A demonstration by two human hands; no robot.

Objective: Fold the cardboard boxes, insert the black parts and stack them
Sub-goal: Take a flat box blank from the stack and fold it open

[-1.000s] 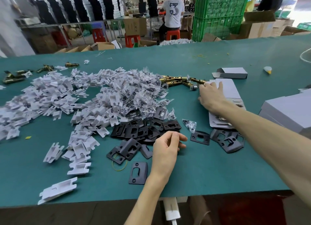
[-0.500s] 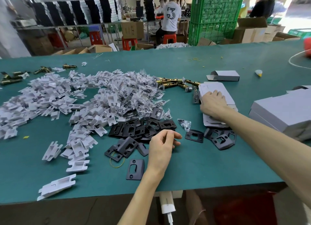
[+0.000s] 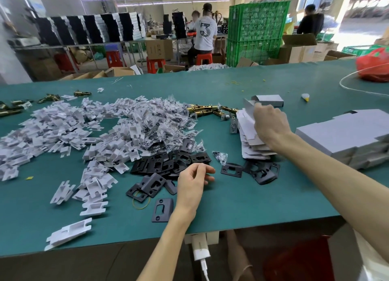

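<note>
Cardboard sheet (image 3: 245,123) at 2 o'clock was gripped by right hand (image 3: 269,126); left hand (image 3: 192,183) fingers lay loosely curled, empty, beside black plates (image 3: 160,165).

A seated person's white shirt (image 3: 205,33) reads "3".

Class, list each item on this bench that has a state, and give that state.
right-hand grip: pinches top blank.
left-hand grip: loosely curled, holding nothing.
top blank: unfolded, far edge lifted.
blank stack: flat, unfolded.
finished box: folded, end flap open.
black plates: loose, heaped.
</note>
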